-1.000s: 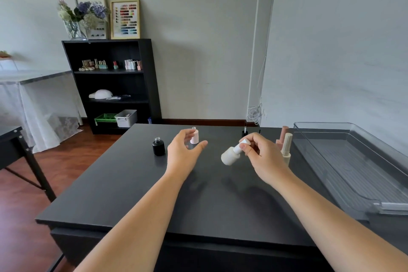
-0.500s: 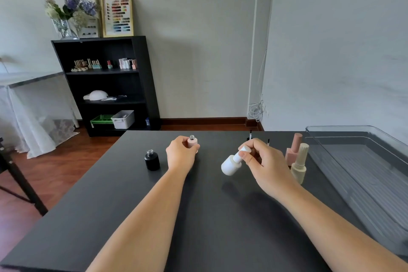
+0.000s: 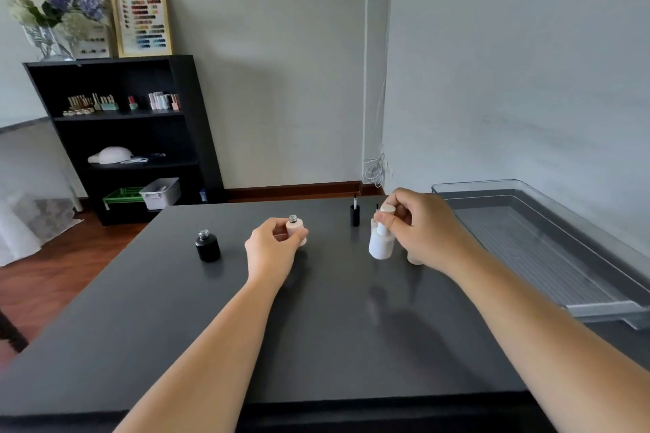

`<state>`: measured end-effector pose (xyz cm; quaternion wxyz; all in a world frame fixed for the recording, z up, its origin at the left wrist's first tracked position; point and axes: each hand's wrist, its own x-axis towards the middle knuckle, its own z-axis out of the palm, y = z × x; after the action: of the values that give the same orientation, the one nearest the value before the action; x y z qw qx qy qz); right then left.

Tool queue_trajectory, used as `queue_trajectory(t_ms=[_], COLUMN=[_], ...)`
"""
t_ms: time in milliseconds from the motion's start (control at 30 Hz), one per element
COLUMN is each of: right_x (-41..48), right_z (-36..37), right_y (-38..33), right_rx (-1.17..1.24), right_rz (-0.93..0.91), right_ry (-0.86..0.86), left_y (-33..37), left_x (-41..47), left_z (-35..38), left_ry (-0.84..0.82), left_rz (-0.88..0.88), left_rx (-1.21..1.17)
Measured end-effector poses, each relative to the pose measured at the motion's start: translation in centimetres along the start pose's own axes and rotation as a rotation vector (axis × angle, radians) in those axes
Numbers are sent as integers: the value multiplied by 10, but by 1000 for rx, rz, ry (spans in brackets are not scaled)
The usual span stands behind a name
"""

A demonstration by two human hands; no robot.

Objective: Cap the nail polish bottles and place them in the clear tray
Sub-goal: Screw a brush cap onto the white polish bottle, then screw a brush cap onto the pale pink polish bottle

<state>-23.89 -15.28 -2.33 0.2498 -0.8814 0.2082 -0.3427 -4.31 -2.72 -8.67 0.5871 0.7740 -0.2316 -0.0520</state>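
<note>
My left hand [image 3: 272, 250] grips an open pale pink bottle [image 3: 296, 230] that stands on the black table [image 3: 316, 334]. My right hand [image 3: 427, 227] holds a capped white bottle [image 3: 381, 242] by its cap, hanging upright just above the table. An open black bottle [image 3: 207, 246] stands at the left. A black brush cap [image 3: 355, 213] stands upside down near the table's far edge. The clear tray [image 3: 598, 257] lies on the right with nothing in it. A bit of another bottle shows under my right hand, mostly hidden.
A black shelf [image 3: 119, 137] with polish bottles, a white lamp and bins stands against the far wall at the left. Wooden floor lies beyond the table's left edge. The grey wall runs close behind the tray.
My left hand has closed round the pink bottle. My right hand has turned the white bottle from tilted to upright. The pink and cream capped bottles are now hidden behind my right hand.
</note>
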Motion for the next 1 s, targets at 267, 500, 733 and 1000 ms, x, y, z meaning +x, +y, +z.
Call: queue_trajectory(t_ms=[267, 500, 733, 1000], right_x=[-28, -34, -34, -27], right_z=[-18, -16, -17, 22], right_y=[26, 35, 28, -8], right_rx=[-61, -115, -133, -22], right_rz=[81, 136, 169, 141], right_ry=[61, 59, 114, 189], left_y=[7, 6, 5, 5], left_x=[-21, -23, -23, -25], left_z=[9, 8, 8, 7], left_ry=[-33, -32, -42, -51], left_rz=[16, 17, 16, 25], left_rx=[9, 8, 1, -22])
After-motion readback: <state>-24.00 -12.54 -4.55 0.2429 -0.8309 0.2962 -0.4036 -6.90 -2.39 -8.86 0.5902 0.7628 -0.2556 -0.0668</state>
